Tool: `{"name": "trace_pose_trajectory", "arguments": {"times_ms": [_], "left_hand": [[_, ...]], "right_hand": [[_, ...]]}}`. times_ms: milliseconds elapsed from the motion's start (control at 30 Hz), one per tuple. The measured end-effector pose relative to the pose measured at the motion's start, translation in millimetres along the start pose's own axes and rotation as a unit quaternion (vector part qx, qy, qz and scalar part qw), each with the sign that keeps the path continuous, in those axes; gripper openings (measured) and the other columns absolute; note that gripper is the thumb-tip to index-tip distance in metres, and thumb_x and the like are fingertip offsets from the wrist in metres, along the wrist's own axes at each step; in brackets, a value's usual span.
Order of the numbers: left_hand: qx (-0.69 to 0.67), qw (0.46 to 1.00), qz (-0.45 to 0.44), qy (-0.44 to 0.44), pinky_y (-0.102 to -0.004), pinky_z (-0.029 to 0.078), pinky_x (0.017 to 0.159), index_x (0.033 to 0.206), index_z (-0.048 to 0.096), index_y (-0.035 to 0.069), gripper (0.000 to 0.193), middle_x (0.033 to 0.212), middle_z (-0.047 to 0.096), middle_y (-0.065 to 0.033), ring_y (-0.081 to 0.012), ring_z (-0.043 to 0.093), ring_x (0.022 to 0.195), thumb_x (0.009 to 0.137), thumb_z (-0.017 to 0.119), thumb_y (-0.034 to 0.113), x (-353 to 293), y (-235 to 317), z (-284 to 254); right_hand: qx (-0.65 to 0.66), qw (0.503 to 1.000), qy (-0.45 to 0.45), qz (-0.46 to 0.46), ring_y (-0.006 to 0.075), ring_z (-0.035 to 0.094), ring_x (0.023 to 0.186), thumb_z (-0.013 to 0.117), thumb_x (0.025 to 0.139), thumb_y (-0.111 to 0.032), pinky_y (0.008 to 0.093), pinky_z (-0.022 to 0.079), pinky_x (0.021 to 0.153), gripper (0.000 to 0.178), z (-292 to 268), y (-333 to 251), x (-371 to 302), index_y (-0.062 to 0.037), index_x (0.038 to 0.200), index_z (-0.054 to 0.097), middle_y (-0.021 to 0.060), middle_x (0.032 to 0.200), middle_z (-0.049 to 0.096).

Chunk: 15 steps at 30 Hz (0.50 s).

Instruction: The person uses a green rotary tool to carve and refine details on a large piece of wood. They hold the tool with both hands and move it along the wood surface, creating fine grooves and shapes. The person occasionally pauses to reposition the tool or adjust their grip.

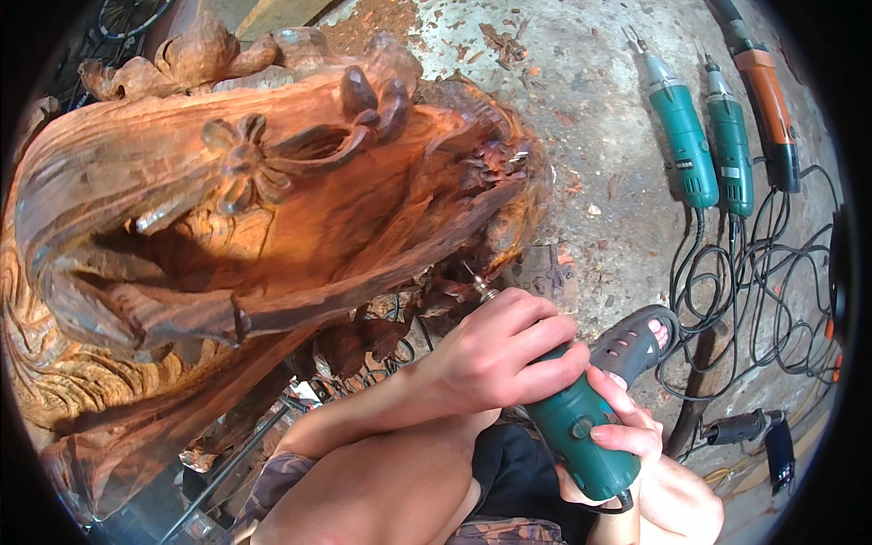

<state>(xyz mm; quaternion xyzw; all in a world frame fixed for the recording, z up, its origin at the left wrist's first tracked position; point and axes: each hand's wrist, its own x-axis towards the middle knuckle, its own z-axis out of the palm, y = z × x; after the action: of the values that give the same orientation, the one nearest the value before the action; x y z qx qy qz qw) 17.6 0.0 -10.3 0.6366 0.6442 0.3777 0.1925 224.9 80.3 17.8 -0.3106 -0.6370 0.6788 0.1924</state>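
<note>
A green electric die grinder (563, 427) is in both my hands, its metal collet and thin bit pointing up and away from me. My left hand (509, 350) wraps round its front part, near the collet. Farther back, my right hand (627, 431) grips the rear of the green body, close to where the cord comes out. The bit's tip is at the lower right edge of a large reddish-brown wood carving (318, 200); whether it touches the wood I cannot tell. A carved flower (243, 165) and curled rims stand out from the carving's hollowed surface.
Two more green grinders (683, 145) and an orange grinder (767, 113) lie on the concrete floor at the far right. Tangled black cords (727, 291) run below them. A dark clog (640, 341) is on my foot. Wood chips (504, 44) litter the floor.
</note>
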Motion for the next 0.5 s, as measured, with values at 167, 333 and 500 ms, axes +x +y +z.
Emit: {"name": "trace_pose_trajectory", "arguments": {"times_ms": [167,333,500], "left_hand": [[0.009,1.0,0.003,-0.012,-0.0343,0.053,0.073,0.098,0.066,0.005,0.028,0.097,0.063,-0.0087,-0.0241,0.065,0.089,0.072,0.068,0.014,3.2,2.4,1.3],[0.013,1.0,0.004,-0.01,-0.0349,0.053,0.073,0.097,0.065,0.005,0.027,0.096,0.063,-0.0089,-0.0243,0.065,0.087,0.072,0.068,0.014,1.7,2.2,3.3],[-0.002,1.0,0.013,0.001,-0.0353,0.052,0.072,0.097,0.065,0.005,0.027,0.096,0.062,-0.0091,-0.0243,0.064,0.086,0.071,0.069,0.014,1.4,4.2,7.4]], "right_hand": [[0.053,0.998,-0.004,0.014,0.0208,0.073,0.11,0.091,0.06,0.007,0.0253,0.059,0.09,0.061,-8.1,7.4,-8.8,0.0029,0.117,0.07,0.0203,0.129,0.07],[0.006,0.999,-0.026,-0.018,0.0207,0.072,0.114,0.09,0.058,0.011,0.024,0.059,0.091,0.058,-10.7,10.5,-5.6,-0.0044,0.11,0.071,0.0202,0.134,0.067],[-0.05,0.995,-0.082,-0.036,0.0393,0.064,0.125,0.089,0.065,-0.012,0.0434,0.054,0.101,0.054,-24.1,19.4,-25.8,-0.0189,0.108,0.057,0.0274,0.14,0.06]]}}
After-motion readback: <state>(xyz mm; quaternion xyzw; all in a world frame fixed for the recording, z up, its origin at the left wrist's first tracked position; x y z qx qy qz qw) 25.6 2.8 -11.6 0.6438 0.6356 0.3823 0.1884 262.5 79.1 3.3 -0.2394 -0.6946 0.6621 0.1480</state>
